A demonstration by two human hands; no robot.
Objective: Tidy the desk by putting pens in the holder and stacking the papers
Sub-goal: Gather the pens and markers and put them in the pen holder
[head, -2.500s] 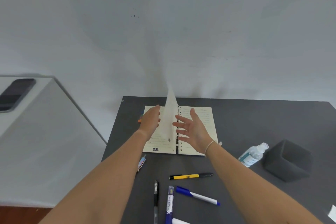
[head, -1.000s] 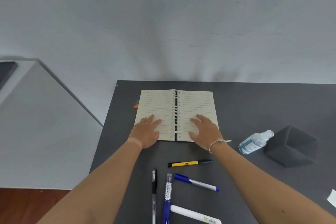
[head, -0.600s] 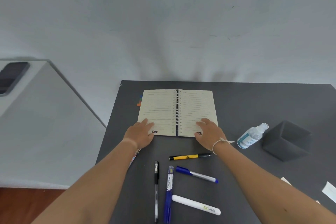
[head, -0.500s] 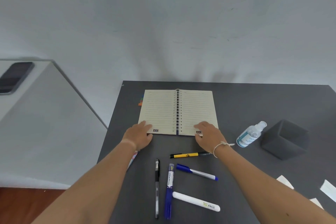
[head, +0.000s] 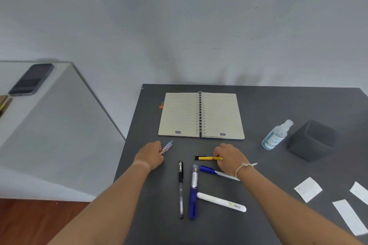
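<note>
Desk [head: 278, 105], dark grey, is filling most of the scene, with a paler counter [head: 49, 135] sitting beside it on the left and a phone [head: 31, 78] lying on that. An open spiral notebook [head: 201, 115] is lying flat toward the back of the desk, well clear of both hands. The dark square holder [head: 312, 141] is standing at the right, with a small spray bottle [head: 277, 135] leaning just beside it. Three white paper slips [head: 308, 189] are lying scattered near the right edge, apart from one another.

The right hand [head: 229, 158] is curling over one end of a yellow-and-black pen [head: 207, 158], fingers bent down around it, though the pen is resting on the desk. The left hand [head: 153, 155] is closing on a small multicoloured pen [head: 167, 147] near the desk's left edge, pinching its near end.

Between the forearms, a white marker [head: 221, 202], a dark blue marker [head: 193, 193], a slim black pen [head: 180, 187] and a blue-capped pen [head: 217, 172] are lying loose; the last is running partly under the right wrist.
</note>
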